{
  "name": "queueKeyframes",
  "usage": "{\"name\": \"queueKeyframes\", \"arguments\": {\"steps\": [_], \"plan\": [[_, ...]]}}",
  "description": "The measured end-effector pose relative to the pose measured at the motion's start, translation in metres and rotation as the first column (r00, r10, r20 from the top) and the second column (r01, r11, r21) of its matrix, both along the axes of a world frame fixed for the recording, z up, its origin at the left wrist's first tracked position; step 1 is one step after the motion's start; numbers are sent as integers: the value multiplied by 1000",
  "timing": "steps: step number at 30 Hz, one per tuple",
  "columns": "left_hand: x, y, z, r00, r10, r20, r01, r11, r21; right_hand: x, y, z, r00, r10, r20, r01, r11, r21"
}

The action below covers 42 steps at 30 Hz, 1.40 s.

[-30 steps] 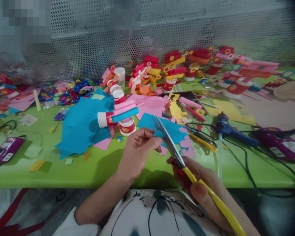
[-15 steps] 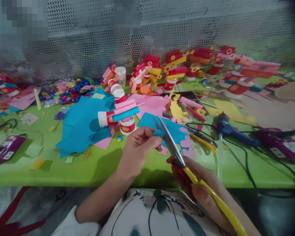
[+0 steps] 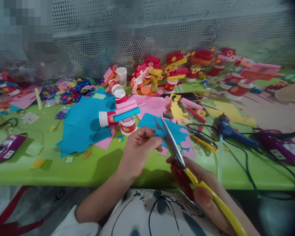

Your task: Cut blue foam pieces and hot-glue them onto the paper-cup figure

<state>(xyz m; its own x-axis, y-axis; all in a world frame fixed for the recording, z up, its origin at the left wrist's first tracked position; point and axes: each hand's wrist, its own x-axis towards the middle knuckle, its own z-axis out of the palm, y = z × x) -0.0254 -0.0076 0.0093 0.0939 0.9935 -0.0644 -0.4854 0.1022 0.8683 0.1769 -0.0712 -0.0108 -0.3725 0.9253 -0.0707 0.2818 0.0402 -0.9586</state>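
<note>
My left hand pinches a small blue paper piece between thumb and fingers. Around the handles of yellow-handled scissors my right hand is closed. The blades point up and away, slightly parted, with the blue piece at their left blade. Behind the hands lies a blue sheet with pink paper cut with round notches beside it. A red and white paper cup model with pink and blue paper rolls rests just beyond my left hand.
Large blue sheets lie at left, near a pile of colourful small parts. Finished-looking cup models line the back before a perforated metal screen. At right are a blue glue gun, cables and a purple power box.
Hands, scissors and blue piece hold almost the same pose. The view has shifted very slightly.
</note>
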Motion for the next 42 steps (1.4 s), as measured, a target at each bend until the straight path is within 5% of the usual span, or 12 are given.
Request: {"name": "queueKeyframes", "arguments": {"steps": [7,34,42], "plan": [[1,0,0,1000,3,-18,-3,1000,3,-1,2,0,1000,-4,-6,3,991,-135],[-6,0,0,1000,9,-7,-9,1000,5,-10,-2,14,995,-90,-44,80,978,-191],[-24,10,9,987,-156,42,159,983,-93,-1,-4,17,999,-27,-28,22,988,-155]]}}
